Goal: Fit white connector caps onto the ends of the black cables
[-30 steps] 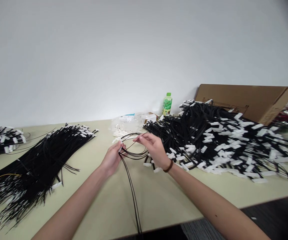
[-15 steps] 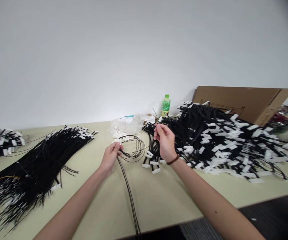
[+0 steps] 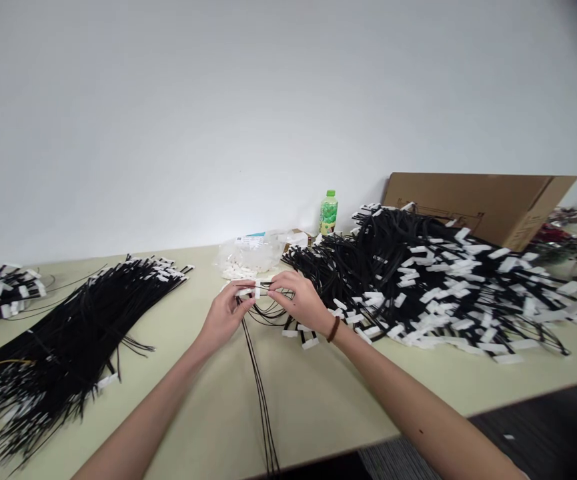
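Several thin black cables [image 3: 261,400] hang from my left hand [image 3: 225,312] down over the table's front edge. That hand is closed on a small white connector [image 3: 257,291] and the cable ends at it. My right hand [image 3: 298,301] has come up on the connector's right side, its fingers pinching a short dark wire end there. Part of a cable loop shows under both hands. Behind them lies a clear plastic bag [image 3: 253,253] with small white pieces in front of it.
A large pile of black cables with white connectors [image 3: 433,287] covers the right side of the table [image 3: 318,413]. More bundles [image 3: 83,320] lie at the left. A green bottle [image 3: 328,213] and a cardboard box [image 3: 473,203] stand at the back.
My right hand has moved left and down from beside the right pile to meet my left hand at the white connector. The cable loop is now partly covered by the hands.
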Available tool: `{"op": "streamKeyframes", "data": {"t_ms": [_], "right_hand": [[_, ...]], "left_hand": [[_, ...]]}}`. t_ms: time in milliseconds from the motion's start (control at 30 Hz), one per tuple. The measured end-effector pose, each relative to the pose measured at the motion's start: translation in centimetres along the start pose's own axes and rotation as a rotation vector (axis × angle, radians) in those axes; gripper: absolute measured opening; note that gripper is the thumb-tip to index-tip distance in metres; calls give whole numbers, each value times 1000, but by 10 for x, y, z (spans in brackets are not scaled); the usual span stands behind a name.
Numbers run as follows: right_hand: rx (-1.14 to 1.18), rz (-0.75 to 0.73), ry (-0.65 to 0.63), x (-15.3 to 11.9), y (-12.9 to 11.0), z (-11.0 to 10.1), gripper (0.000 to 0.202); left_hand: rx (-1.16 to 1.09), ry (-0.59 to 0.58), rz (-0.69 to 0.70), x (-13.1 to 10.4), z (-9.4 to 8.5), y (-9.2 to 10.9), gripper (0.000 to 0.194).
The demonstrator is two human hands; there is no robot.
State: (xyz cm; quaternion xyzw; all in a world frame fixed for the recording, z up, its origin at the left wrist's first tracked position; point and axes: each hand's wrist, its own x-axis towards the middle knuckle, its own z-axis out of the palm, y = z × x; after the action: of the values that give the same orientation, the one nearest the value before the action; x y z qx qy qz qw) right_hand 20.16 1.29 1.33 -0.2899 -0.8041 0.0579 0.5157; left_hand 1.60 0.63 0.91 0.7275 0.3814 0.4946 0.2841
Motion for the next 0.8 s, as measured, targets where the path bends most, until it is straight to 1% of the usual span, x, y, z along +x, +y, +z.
{"op": "streamKeyframes", "data": {"t_ms": [67,100,167,233,300,367,433,467,533,633,700,800], "right_hand": [[39,36,43,1,0,-1,9],[61,50,67,1,-1,-1,9],[102,78,116,2,-3,-2,10],[164,110,170,2,-4,-3,10],[272,159,229,3,-6,-2,11],[426,230,291,3,-7,-2,12],[611,326,352,5,-8,-3,14],[711,383,388,6,-9,-3,15],[903,504,462,9,-11,-6,19],[1101,651,537,13,-12,-10,26],[1162,716,522,13,-14,-10,28],[1175,795,406,10,-17,-3,29]], "left_hand": [[-120,-5,-81,2,-3,3,40],[-161,-7,-122,2,-5,4,44],[-169,-18,-192,2,-9,6,42],[-60,-30,-234,2,-12,4,35],[123,-36,-205,1,-16,0,29],[276,-31,-129,1,-18,-4,22],[330,-2,-77,2,-20,-5,18],[319,27,-88,3,-22,-3,18],[221,96,-188,5,-23,2,21],[-100,194,-383,7,-25,11,34],[-335,236,-453,7,-24,15,35],[-582,227,-524,7,-19,18,18]]}}
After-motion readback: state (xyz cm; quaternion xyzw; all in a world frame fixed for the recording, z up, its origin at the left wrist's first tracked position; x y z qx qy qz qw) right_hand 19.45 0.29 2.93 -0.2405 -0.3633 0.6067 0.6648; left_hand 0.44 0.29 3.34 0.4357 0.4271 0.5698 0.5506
